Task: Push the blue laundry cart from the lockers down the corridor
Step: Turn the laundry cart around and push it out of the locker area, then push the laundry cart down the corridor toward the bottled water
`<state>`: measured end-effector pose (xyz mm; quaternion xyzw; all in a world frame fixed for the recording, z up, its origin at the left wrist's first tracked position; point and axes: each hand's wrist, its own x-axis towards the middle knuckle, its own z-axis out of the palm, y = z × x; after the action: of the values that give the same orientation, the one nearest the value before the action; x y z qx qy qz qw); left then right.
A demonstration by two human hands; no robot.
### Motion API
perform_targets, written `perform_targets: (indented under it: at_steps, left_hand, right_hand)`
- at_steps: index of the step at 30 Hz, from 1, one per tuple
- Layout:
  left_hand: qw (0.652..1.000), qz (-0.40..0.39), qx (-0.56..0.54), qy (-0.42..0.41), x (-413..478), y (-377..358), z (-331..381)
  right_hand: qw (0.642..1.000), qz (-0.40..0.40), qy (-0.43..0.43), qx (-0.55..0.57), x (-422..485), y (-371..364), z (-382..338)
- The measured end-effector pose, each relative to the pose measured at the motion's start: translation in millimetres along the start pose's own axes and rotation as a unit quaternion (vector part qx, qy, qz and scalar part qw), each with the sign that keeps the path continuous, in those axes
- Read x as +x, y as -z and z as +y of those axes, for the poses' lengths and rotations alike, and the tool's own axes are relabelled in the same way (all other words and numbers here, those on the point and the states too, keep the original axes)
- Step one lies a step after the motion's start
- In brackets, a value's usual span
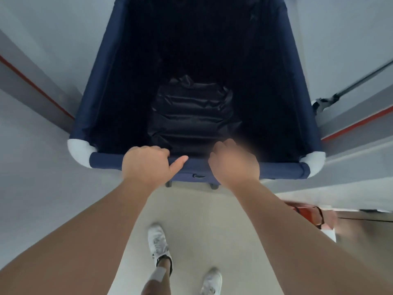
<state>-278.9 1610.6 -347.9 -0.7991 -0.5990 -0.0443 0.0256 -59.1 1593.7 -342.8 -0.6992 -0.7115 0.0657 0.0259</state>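
Two bare forearms fill the lower frame, both cut off at the bottom edge. The left hand (146,165) is closed over the near rim of the blue laundry cart (102,86): fingers are curled over the padded bar and the thumb is laid along it, so the grip is holding the rim. The right hand (232,161) is set on the same rim just beside it, but its knuckles are smeared by blur, and it cannot be told whether the grip is closed on the bar or only resting there. The cart stands directly ahead on the pale floor (197,211), between grey walls on either side; its far end is cut off by the top edge. The inside is nearly black; only a crumpled dark liner (191,116) can be made out. White corner caps (79,150) are seen at the near corners. Below, two white shoes (158,241) are partly shown. At the right edge a reddish object (308,213) is too blurred to identify.
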Motion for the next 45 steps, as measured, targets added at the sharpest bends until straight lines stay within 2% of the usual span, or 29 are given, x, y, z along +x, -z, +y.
perform_targets:
  at_steps: [12, 19, 30, 33, 35, 38, 41, 45]
  left_hand:
    - [0.999, -0.008, -0.019, -0.039, 128, -11, -48]
    - [0.999, -0.017, -0.01, -0.031, 212, -18, -68]
    - [0.999, -0.024, -0.01, -0.028, 327, -25, -74]
    - [0.999, -0.024, -0.021, -0.025, 356, -24, -76]
    - [0.999, -0.031, -0.028, -0.035, 375, -25, -80]
    - [0.998, -0.024, -0.032, -0.057, 398, -30, -89]
    - [0.995, -0.019, -0.027, -0.093, 416, -33, -104]
    - [0.988, -0.026, -0.016, -0.149, 440, -37, -119]
  right_hand:
    - [0.999, -0.003, -0.025, -0.029, 131, 9, -10]
    - [0.999, -0.013, -0.034, -0.029, 217, 14, -5]
    - [0.997, -0.064, -0.044, -0.021, 329, 31, 21]
    - [0.994, -0.102, -0.028, -0.032, 359, 37, 26]
    - [0.989, -0.136, 0.009, -0.057, 377, 41, 27]
    - [0.989, -0.137, -0.024, -0.053, 394, 44, 26]
    - [0.989, -0.142, -0.014, -0.035, 400, 41, 15]
    - [0.988, -0.127, -0.084, -0.02, 400, 31, 4]
